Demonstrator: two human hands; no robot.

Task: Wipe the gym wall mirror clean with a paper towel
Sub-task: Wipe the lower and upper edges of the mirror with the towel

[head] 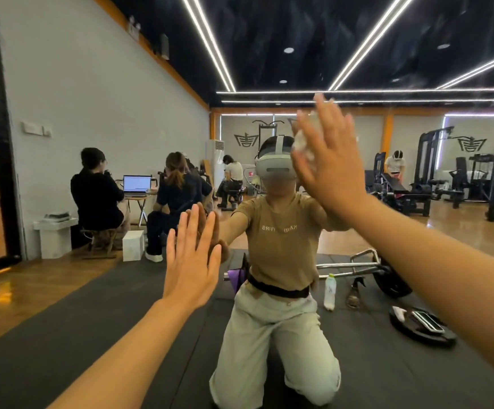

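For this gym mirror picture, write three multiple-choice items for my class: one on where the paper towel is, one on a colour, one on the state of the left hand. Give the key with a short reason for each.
1. Where is the paper towel?
A. on the floor mat
B. under the right hand on the mirror
C. under the left hand

2. What colour is the reflected person's T-shirt?
A. tan
B. blue
C. white

3. How is the left hand?
A. clenched in a fist
B. gripping a bottle
C. flat, with straight fingers against the glass

Key: 1 B, white crumpled paper shows beneath the right palm; 2 A, the reflection wears a tan top; 3 C, the palm meets its own reflection with fingers spread.
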